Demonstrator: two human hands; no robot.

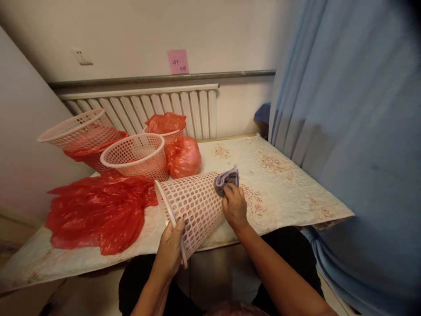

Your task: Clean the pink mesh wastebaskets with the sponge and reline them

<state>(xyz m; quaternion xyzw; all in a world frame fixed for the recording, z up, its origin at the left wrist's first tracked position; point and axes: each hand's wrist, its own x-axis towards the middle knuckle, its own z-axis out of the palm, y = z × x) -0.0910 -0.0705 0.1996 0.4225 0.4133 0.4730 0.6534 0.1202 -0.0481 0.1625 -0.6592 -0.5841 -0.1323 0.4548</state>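
Observation:
A pale pink perforated plastic basket [194, 199] lies tilted on its side at the table's front edge, its open rim toward the left. My left hand [169, 248] grips that rim, thumb on the outside and the other fingers mostly hidden inside. In my right hand [235, 204] is a folded purple-grey cloth [228, 179], pressed against the basket near its base end. Left of the basket, a crumpled red plastic bag [98, 213] spreads over the tabletop.
The flowered tablecloth [279, 197] covers the table. Behind the red bag stand more baskets [141, 151], some with red bags in or around them, and a stuffed red bag [184, 157]. A radiator [197, 109] is at the wall; a blue curtain [345, 131] hangs right.

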